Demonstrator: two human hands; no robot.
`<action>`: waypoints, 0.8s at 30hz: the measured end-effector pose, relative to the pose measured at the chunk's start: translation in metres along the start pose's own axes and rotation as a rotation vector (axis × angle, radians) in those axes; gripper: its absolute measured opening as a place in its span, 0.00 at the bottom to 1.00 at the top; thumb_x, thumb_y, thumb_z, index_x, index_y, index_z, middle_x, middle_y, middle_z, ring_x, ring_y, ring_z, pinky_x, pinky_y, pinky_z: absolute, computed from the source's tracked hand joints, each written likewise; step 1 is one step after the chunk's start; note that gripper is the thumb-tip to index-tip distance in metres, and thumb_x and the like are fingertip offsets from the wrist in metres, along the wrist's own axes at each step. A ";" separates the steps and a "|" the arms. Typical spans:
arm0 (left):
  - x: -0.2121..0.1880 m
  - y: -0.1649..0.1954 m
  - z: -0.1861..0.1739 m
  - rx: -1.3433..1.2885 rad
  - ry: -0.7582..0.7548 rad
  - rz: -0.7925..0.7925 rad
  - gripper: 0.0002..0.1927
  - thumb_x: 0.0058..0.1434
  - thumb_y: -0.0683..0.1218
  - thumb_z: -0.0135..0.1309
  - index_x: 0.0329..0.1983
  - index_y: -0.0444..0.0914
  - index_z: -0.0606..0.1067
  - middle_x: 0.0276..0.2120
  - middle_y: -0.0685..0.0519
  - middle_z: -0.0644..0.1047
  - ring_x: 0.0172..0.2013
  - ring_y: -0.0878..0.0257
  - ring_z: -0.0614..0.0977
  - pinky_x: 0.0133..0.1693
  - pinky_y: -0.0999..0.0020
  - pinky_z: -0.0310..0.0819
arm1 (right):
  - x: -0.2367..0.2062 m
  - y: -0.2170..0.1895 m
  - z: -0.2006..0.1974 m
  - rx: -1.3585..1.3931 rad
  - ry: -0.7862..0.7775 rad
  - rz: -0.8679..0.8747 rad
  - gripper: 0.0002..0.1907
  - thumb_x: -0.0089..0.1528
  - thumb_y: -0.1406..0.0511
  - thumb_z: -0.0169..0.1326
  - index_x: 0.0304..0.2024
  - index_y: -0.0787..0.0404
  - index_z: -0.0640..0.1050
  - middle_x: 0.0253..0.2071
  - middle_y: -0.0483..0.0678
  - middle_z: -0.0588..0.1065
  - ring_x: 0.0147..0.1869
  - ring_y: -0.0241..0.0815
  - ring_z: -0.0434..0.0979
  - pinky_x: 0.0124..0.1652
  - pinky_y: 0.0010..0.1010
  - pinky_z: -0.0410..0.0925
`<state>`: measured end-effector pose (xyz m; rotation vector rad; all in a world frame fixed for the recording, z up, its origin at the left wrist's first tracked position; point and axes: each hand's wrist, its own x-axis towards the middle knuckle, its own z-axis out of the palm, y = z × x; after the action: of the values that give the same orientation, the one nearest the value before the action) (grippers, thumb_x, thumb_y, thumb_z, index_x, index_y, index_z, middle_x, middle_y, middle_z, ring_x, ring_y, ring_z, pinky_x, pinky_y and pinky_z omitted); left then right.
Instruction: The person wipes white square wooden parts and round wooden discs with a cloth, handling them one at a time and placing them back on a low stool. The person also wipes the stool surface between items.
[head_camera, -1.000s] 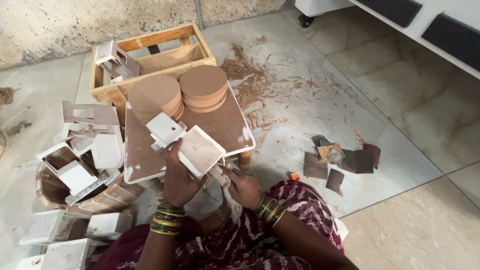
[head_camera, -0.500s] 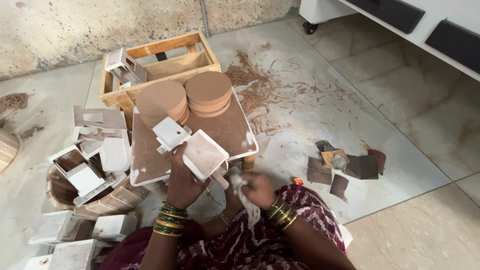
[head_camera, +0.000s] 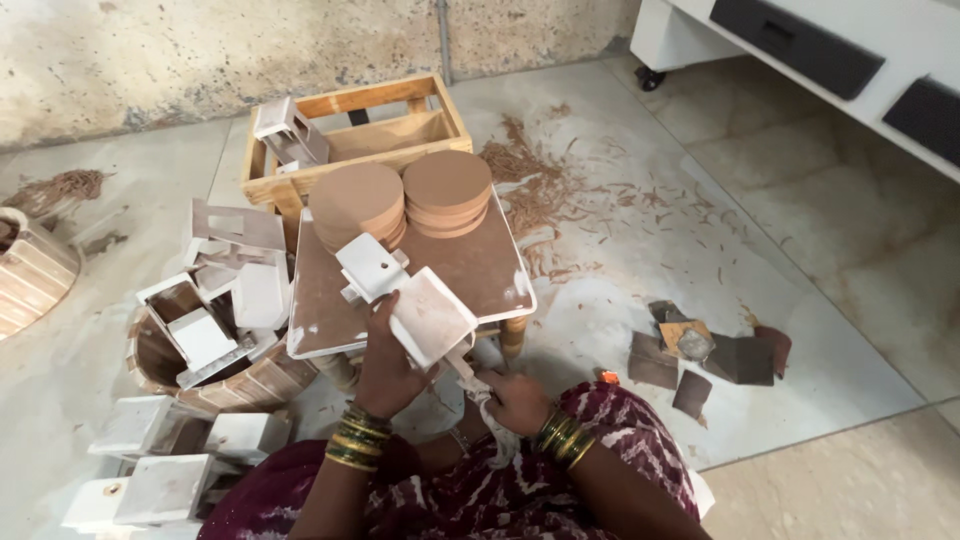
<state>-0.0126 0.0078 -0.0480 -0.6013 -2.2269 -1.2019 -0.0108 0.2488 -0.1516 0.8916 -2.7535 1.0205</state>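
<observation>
- A white-painted wooden piece (head_camera: 415, 305), made of flat panels joined at angles, is held up in the left hand (head_camera: 385, 365), just above the near edge of a small low table (head_camera: 480, 270). The fingers are closed firmly around its underside.
- The right hand (head_camera: 515, 400) is seen lower and nearer, over the lap, closed around a scrap of pale cloth or paper; exactly what is gripped cannot be told.
- Compared with half a second ago, the right hand has been drawn slightly down and away from the piece, while the piece has been kept in almost the same place. A pause between rubbing strokes is suggested, as a judgement only.
- Two stacks of brown discs (head_camera: 400, 200) are set on the far side of the table.
- A wooden crate (head_camera: 350, 130) stands beyond.
- More white pieces (head_camera: 215, 320) are piled on the left.
- Dark sandpaper scraps (head_camera: 710, 355) lie on the floor to the right.
</observation>
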 end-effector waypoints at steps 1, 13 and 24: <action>-0.005 0.001 -0.002 -0.032 0.024 -0.005 0.62 0.39 0.41 0.71 0.74 0.31 0.48 0.66 0.35 0.59 0.66 0.41 0.66 0.65 0.53 0.63 | -0.002 0.001 0.001 0.018 0.008 0.011 0.28 0.56 0.65 0.57 0.60 0.55 0.73 0.42 0.59 0.80 0.37 0.57 0.82 0.40 0.47 0.75; -0.049 -0.010 -0.082 -0.054 0.471 -0.416 0.20 0.69 0.43 0.49 0.63 0.36 0.76 0.43 0.44 0.83 0.39 0.62 0.83 0.40 0.69 0.77 | -0.005 -0.018 0.013 -0.096 -0.079 0.031 0.29 0.56 0.61 0.59 0.61 0.49 0.74 0.33 0.56 0.79 0.37 0.60 0.80 0.39 0.52 0.72; 0.012 -0.039 -0.148 0.323 0.524 -0.565 0.17 0.67 0.47 0.61 0.52 0.30 0.78 0.49 0.38 0.80 0.49 0.51 0.81 0.52 0.58 0.74 | -0.002 -0.030 0.018 -0.075 -0.121 0.061 0.30 0.56 0.62 0.59 0.62 0.49 0.73 0.45 0.60 0.77 0.41 0.60 0.80 0.42 0.50 0.73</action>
<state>-0.0098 -0.1364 0.0039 0.4573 -2.1002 -1.0476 0.0097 0.2204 -0.1484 0.8923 -2.9142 0.8935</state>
